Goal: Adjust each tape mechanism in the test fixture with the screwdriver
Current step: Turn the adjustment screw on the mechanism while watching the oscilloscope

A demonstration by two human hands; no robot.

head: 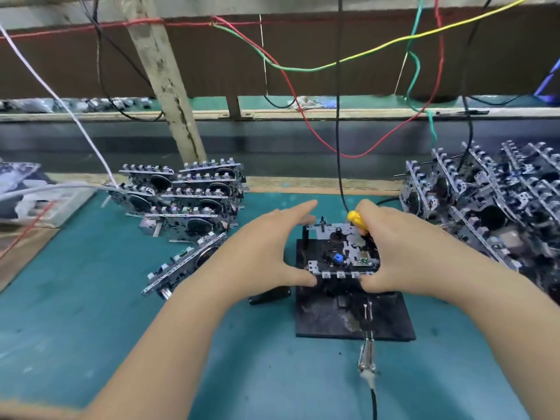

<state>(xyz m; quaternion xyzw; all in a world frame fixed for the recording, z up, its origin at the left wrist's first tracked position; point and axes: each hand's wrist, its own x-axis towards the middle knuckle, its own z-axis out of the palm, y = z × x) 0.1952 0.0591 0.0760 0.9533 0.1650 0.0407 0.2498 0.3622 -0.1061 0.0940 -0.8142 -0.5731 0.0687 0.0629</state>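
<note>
Tape mechanism (342, 253) sits on the black test fixture (348, 313), near the middle of the green bench mat (91, 328), directly between the two hands. Its long axis runs left to right, key tabs toward the person. The left hand (266, 247) pinches its left end, thumb on the near corner, fingers stretched past the far edge. The right hand (403, 253) grips the yellow-handled screwdriver (357, 221) while its thumb presses the near right corner. The handle stands over the far right part, tip hidden; that hand is nearer the adjusting point.
</note>
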